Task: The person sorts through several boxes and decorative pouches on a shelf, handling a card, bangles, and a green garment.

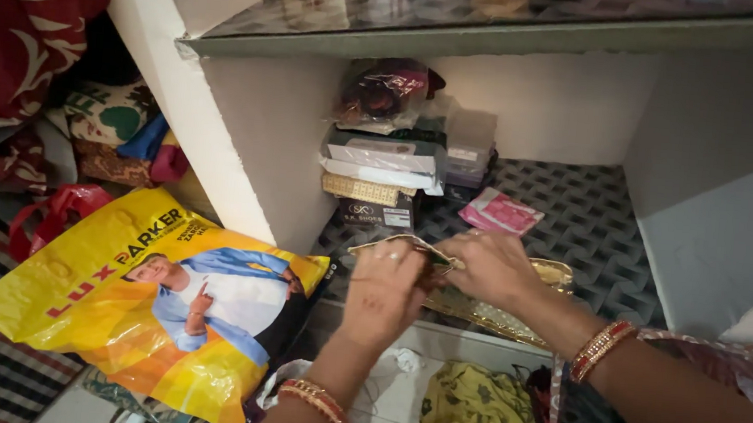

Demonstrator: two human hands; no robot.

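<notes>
My left hand (383,293) and my right hand (488,267) meet at the front edge of a low shelf (590,228) lined with grey patterned matting. Both pinch a thin, flat gold-coloured packet (511,316) that lies across the shelf edge, its near corner lifted between my fingers. Each wrist wears red and gold bangles. My left hand has a ring on one finger.
A stack of boxes and wrapped packets (398,164) stands at the shelf's back left, a pink packet (500,212) beside it. A yellow printed plastic bag (119,299) lies left of the white shelf wall (257,139). Yellow cloth (472,416) lies below. A glass-topped shelf (499,20) is above.
</notes>
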